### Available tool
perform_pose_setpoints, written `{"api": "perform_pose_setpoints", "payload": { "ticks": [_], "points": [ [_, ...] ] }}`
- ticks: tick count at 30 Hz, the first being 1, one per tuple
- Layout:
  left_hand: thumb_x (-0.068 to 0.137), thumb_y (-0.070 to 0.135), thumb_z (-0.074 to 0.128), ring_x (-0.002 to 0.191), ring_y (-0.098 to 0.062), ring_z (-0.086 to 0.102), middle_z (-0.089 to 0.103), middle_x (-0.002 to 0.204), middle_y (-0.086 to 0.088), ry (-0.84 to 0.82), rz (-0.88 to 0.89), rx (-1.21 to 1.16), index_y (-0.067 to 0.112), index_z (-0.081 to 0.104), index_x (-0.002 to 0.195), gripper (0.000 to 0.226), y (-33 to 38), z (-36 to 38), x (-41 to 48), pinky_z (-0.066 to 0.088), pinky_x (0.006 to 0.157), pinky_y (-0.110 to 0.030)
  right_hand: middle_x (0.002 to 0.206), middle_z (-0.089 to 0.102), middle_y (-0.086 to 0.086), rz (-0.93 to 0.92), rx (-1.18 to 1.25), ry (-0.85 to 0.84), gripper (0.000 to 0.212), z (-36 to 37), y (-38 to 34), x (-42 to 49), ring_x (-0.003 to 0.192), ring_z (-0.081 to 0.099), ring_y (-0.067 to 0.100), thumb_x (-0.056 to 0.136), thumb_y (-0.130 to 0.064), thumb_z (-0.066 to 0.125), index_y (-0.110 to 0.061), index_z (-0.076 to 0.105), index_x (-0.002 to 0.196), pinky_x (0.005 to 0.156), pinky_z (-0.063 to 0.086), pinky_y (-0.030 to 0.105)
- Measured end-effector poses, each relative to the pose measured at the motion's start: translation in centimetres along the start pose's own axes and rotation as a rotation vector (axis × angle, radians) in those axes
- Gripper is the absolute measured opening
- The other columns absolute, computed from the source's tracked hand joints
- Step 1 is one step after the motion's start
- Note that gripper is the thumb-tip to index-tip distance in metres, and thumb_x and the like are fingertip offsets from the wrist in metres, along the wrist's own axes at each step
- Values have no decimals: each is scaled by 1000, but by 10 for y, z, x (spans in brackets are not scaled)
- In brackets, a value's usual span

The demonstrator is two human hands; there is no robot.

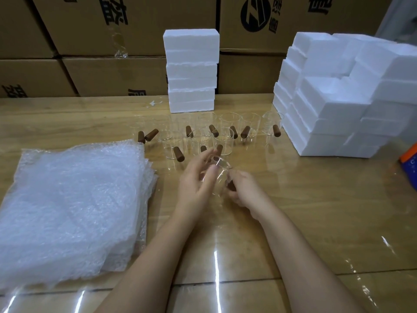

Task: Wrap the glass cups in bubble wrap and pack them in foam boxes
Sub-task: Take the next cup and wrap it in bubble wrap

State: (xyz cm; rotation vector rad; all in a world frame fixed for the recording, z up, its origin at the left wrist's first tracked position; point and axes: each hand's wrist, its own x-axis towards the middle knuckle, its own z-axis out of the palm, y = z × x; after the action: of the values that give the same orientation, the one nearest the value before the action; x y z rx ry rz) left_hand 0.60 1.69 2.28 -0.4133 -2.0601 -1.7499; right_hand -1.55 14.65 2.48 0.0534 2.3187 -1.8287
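Note:
A clear glass cup [218,175] with a brown wooden handle is held tilted above the table between both hands. My right hand [242,188] grips the brown handle. My left hand [198,175] has its fingers around the cup's glass body. Several more glass cups [223,134] with brown handles stand in rows behind the hands. A stack of bubble wrap sheets [72,204] lies at the left. White foam boxes stand in a narrow stack [191,71] at the back middle and a large pile [338,98] at the right.
Brown cardboard cartons [112,41] form a wall behind the glossy wooden table [316,222]. An orange and blue packet [409,163] pokes in at the right edge.

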Motion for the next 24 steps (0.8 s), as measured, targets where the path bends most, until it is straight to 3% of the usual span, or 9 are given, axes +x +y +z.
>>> {"api": "perform_pose_setpoints", "payload": {
  "ticks": [1, 3, 6, 8, 10, 14, 16, 19, 24],
  "points": [
    [84, 40, 52, 112, -8, 59, 59, 125, 7, -30, 44, 51, 35, 52, 123, 39, 0, -2, 0, 49, 88, -23, 45, 49, -9, 47, 38, -47, 37, -1, 0, 0, 29, 34, 1, 100, -26, 32, -19, 48, 67, 33, 25, 14],
    [83, 39, 59, 113, -3, 58, 57, 127, 11, -87, 31, 74, 31, 52, 129, 47, 1, -4, 1, 49, 88, -18, 42, 51, -11, 59, 27, -44, 42, -3, 3, 1, 32, 40, -1, 100, -29, 33, -22, 55, 65, 36, 29, 13],
    [94, 24, 58, 119, -7, 56, 57, 128, 13, -76, -190, -112, 32, 50, 129, 37, 0, -1, 2, 50, 97, -41, 66, 62, 0, -48, -135, 153, 41, 1, 6, 5, 58, 56, 15, 97, -27, 33, -17, 59, 68, 60, 45, 31],
    [98, 23, 47, 120, -19, 56, 59, 127, 6, 32, -301, -189, 34, 52, 123, 27, -2, 2, 5, 44, 101, -52, 71, 64, 7, -186, -302, 277, 38, 5, 9, 4, 67, 60, 25, 98, -29, 33, -10, 55, 73, 66, 48, 38],
    [100, 25, 43, 117, -26, 58, 63, 122, 2, 144, -377, -330, 33, 58, 116, 24, -4, 1, 6, 44, 100, -54, 65, 61, 8, -335, -368, 326, 36, 10, 11, 1, 63, 59, 25, 98, -29, 36, -13, 50, 70, 60, 45, 38],
    [99, 21, 45, 112, -31, 62, 68, 116, 2, 259, -476, -561, 26, 65, 112, 25, -7, 0, 9, 53, 80, -45, 46, 38, -2, -541, -425, 336, 39, 12, 10, -3, 46, 38, 14, 97, -28, 43, -29, 32, 59, 46, 30, 31],
    [97, 20, 47, 104, -31, 66, 70, 111, 2, 354, -524, -606, 22, 68, 107, 24, -6, 2, 10, 57, 74, -40, 46, 39, -5, -513, -390, 289, 39, 14, 10, -3, 45, 36, 11, 97, -29, 43, -29, 32, 60, 45, 30, 30],
    [96, 27, 39, 87, -26, 72, 73, 102, 4, 512, -534, -547, 20, 71, 98, 33, -8, -2, 9, 55, 55, -31, 51, 44, -10, -387, -179, 146, 36, 28, 10, -8, 53, 41, 12, 99, -26, 41, -23, 36, 64, 56, 44, 41],
    [93, 47, 33, 71, -28, 71, 74, 98, -4, 614, -515, -618, 16, 72, 88, 51, -15, -10, 5, 50, 46, -21, 45, 49, -15, -275, -88, 54, 34, 49, 13, -16, 44, 42, 0, 100, -25, 36, -21, 37, 66, 53, 35, 26]
  ]
}}
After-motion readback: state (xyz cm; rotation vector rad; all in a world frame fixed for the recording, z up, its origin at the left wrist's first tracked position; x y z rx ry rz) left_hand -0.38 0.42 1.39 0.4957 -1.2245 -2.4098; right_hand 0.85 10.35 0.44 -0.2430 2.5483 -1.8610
